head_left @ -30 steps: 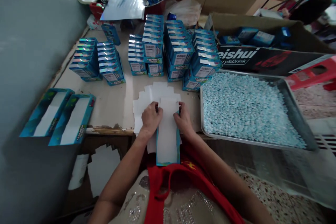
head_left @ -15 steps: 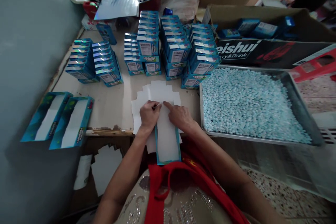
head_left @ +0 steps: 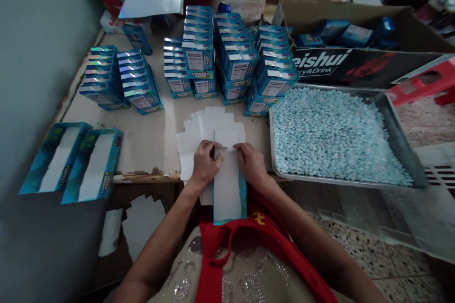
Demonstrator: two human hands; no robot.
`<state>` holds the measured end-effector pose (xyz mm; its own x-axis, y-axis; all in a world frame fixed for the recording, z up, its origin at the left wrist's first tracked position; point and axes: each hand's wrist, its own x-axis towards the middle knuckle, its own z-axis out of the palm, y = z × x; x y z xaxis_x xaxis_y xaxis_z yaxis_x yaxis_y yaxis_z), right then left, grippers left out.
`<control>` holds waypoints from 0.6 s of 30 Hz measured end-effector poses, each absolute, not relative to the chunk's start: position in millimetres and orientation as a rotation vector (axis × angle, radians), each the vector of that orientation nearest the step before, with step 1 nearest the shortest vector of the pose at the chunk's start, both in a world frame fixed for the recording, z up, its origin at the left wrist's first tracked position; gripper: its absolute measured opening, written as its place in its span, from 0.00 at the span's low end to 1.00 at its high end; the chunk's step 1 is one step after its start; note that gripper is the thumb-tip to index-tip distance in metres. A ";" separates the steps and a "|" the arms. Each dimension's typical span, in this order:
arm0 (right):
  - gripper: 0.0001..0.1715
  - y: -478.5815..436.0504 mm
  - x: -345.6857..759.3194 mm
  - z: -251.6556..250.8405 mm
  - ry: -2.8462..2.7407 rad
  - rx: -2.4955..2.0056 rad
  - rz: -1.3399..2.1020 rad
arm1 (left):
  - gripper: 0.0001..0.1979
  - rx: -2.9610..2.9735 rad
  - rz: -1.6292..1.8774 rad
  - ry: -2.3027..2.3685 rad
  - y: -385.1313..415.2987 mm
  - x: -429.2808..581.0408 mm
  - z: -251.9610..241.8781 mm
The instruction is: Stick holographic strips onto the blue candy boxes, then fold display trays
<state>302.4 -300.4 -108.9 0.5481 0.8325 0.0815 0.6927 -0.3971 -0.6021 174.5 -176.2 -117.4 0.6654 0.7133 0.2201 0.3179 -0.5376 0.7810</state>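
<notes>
In front of me lies a long blue-edged cardboard box (head_left: 229,189), its white side up and its near end against my red apron. My left hand (head_left: 206,163) is closed on the far left corner of the box, thumb against finger. A thin grey strip by its fingertips is too small to make out. On the far right corner my right hand (head_left: 250,163) pinches the cardboard edge. Beyond the fingertips a white flap (head_left: 226,136) lies outstretched. Under the box are flat white card blanks (head_left: 192,137) with stepped edges.
Stacks of filled-looking blue boxes (head_left: 199,61) stand across the back. Two open blue boxes (head_left: 94,165) lie at the left edge. To the right, a metal tray (head_left: 415,165) holds pale blue candies (head_left: 337,137), with a black carton (head_left: 373,68) behind it.
My right hand has gone from a pointing finger to a pinch at the box corner. My left fingers have come slightly nearer me, and the white far flap now shows. The view has shifted slightly.
</notes>
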 end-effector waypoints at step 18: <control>0.34 -279.4 296.7 -97.3 -1.054 -2.161 0.306 | 0.16 1.717 1.000 0.926 -189.2 182.6 -109.2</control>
